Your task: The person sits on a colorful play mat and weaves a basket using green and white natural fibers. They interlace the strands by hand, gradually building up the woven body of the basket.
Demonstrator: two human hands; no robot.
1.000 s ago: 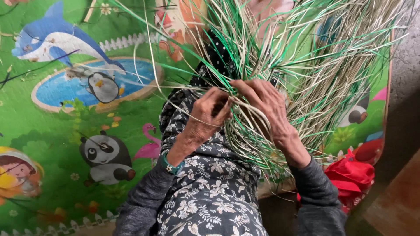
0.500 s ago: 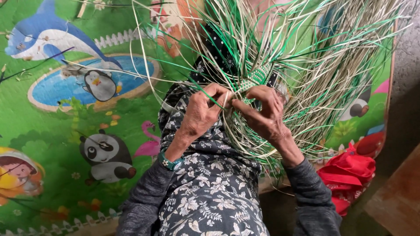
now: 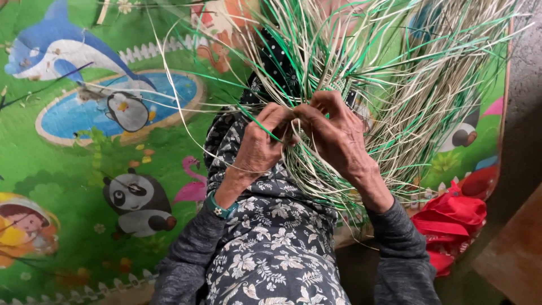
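Note:
A bundle of pale straw and green plastic strips point(image 3: 395, 85) fans upward and to the right over my lap. My left hand point(image 3: 261, 144) and my right hand point(image 3: 336, 135) meet at the base of the bundle, fingertips pinching strips together near the middle of the view. The woven part below the hands point(image 3: 322, 186) rests on my floral-patterned clothing point(image 3: 271, 237). A teal band sits on my left wrist point(image 3: 219, 209). Loose strips curl off to the left. What lies under the hands is hidden.
A colourful play mat point(image 3: 84, 169) with a dolphin, a panda and a flamingo covers the floor. A red cloth point(image 3: 451, 220) lies at the lower right by the mat's edge. Bare grey floor point(image 3: 525, 113) and a brown wooden surface point(image 3: 514, 254) are at the right.
Both hands have risen slightly and come closer, fingertips now touching at the bundle's base. The strips have shifted with them.

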